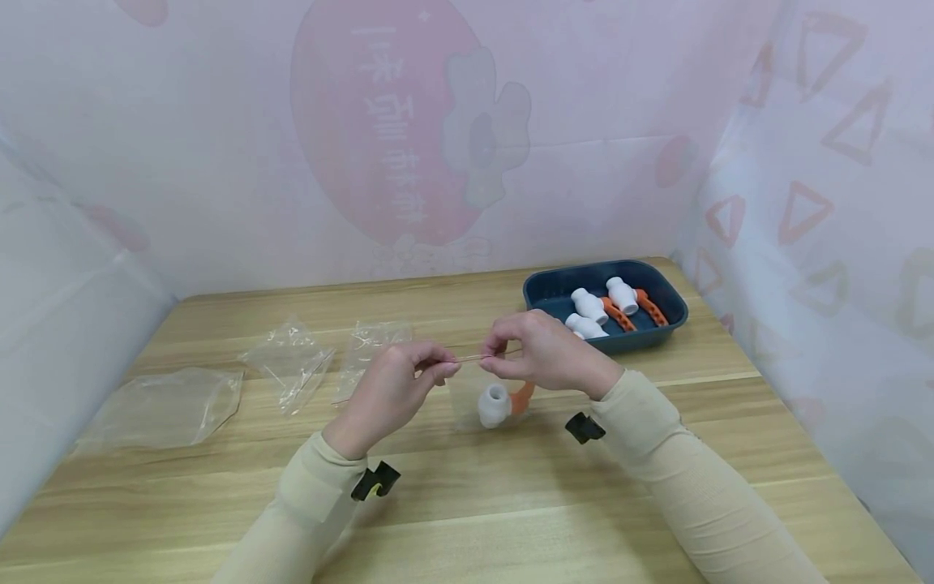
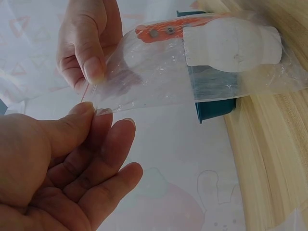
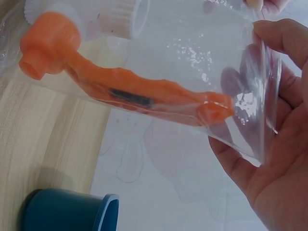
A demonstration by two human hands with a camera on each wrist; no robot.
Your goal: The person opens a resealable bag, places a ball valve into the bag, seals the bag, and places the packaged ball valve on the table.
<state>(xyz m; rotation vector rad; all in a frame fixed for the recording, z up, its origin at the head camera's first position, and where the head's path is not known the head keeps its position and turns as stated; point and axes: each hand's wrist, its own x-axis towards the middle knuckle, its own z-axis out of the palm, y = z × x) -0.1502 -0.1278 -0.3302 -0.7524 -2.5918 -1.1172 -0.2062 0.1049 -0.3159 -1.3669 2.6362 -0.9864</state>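
Three wrinkled clear plastic bags [image 1: 175, 405] are laid on the wood-grained table [image 1: 438, 527]. Pale characters [image 1: 390, 122] are printed on the backdrop's pink patch, too faint to be read surely. The red-lined rim of another clear bag [image 2: 149, 91] is pinched by the left hand [image 1: 390, 397], between thumb and forefinger. Inside, between the hands, a white valve [image 1: 494, 405] with a wavy orange handle [image 3: 144, 91] is held. The rim's other end is pinched by the right hand [image 1: 547, 349]. Three similar valves [image 1: 589, 306] are contained in a rounded dark-blue tray [image 1: 631, 341].
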